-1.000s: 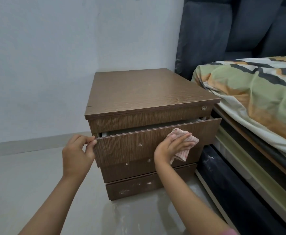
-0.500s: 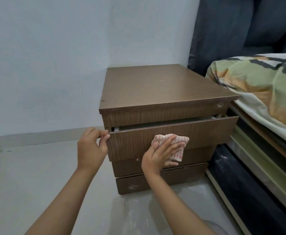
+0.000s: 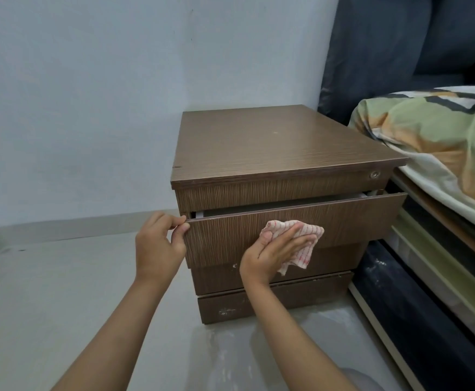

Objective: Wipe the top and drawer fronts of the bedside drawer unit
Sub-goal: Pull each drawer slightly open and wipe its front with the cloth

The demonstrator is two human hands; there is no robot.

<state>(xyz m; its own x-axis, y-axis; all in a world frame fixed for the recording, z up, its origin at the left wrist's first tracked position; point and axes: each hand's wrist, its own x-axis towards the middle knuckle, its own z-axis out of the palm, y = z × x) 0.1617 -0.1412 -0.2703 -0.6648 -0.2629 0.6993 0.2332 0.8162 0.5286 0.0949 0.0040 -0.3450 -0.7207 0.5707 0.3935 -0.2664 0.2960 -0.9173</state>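
Note:
The brown wood-grain bedside drawer unit [image 3: 273, 145] stands on the floor against the wall. Its top drawer [image 3: 352, 221] is pulled out a little, showing a gap above the front. My left hand [image 3: 157, 244] pinches the drawer front's upper left corner. My right hand [image 3: 273, 249] presses a white cloth with red stripes [image 3: 301, 235] flat against the middle of that drawer front. Two lower drawer fronts [image 3: 301, 294] sit closed beneath, with pale scuff marks on them.
A bed with a striped green, orange and black cover [image 3: 433, 136] runs along the unit's right side, its dark frame [image 3: 416, 306] close to the drawers. A dark padded headboard [image 3: 385, 52] rises behind. Pale floor [image 3: 61, 292] spreads to the left, white wall behind.
My right hand has slid the cloth leftward along the top drawer front and then a little back toward its middle. My left hand has kept its hold on the drawer's corner. The view shifted left.

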